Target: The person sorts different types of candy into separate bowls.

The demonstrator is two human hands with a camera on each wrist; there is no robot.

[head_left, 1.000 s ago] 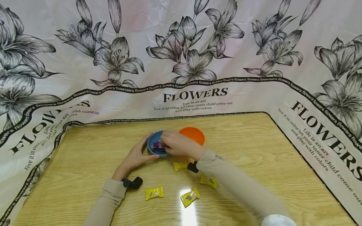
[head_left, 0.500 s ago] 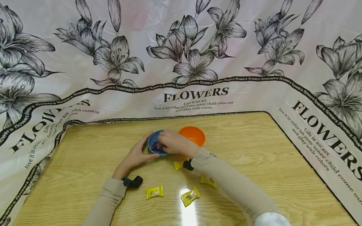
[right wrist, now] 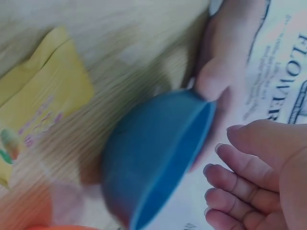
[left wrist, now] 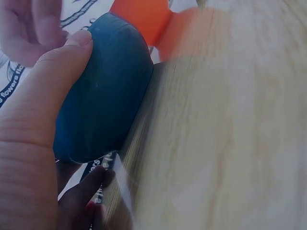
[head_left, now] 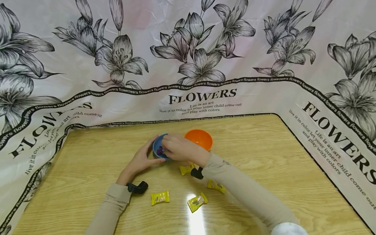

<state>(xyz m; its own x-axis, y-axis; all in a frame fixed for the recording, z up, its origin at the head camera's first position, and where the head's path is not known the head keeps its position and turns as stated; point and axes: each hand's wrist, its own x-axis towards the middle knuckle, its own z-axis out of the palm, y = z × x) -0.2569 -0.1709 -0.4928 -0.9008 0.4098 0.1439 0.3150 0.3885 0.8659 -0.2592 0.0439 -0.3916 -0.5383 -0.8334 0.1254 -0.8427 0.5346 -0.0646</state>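
A small blue bowl (head_left: 158, 144) stands on the wooden table, with purple-wrapped candy (head_left: 160, 150) inside it. My left hand (head_left: 142, 161) holds the bowl from its left side, thumb at the near wall and fingers round the far one. In the left wrist view the thumb presses on the blue bowl (left wrist: 108, 86). My right hand (head_left: 179, 147) hovers over the bowl's right side and hides part of its inside. Its fingers are loosely bent, and nothing shows between them and the thumb in the right wrist view, where the hand (right wrist: 259, 177) is apart from the rim.
An orange bowl (head_left: 202, 138) stands just right of the blue one, partly behind the right hand. Several yellow candy packets lie nearer: one packet (head_left: 160, 197) at left, another packet (head_left: 197, 202) in the middle. A flower-printed cloth (head_left: 202, 68) hangs behind the table.
The right hand has shifted slightly left over the blue bowl, and less of the purple candy shows beside its fingertips. The left hand keeps its hold on the bowl.
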